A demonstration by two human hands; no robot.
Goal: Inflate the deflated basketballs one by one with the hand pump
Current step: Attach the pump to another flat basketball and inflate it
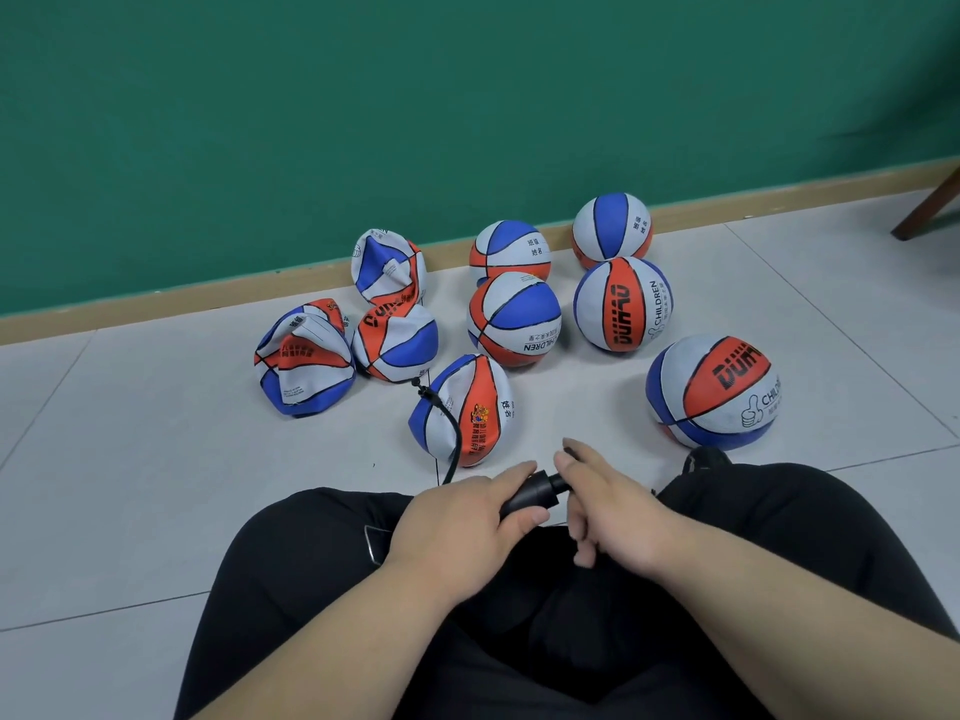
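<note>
A person seated on a grey tiled floor holds a black plastic hand pump across the lap. The left hand is wrapped round its barrel and the right hand is closed over the handle end, so the pump's long axis runs almost side to side between them. Just ahead, nearer the left hand, sits a half-collapsed red, white and blue basketball, caved in and creased along its upper left. A thin black hose curves from the pump up across that ball to its top edge; whether the needle is seated cannot be told. Three crumpled balls lie further left and five round balls to the right, below the green wall.
</note>
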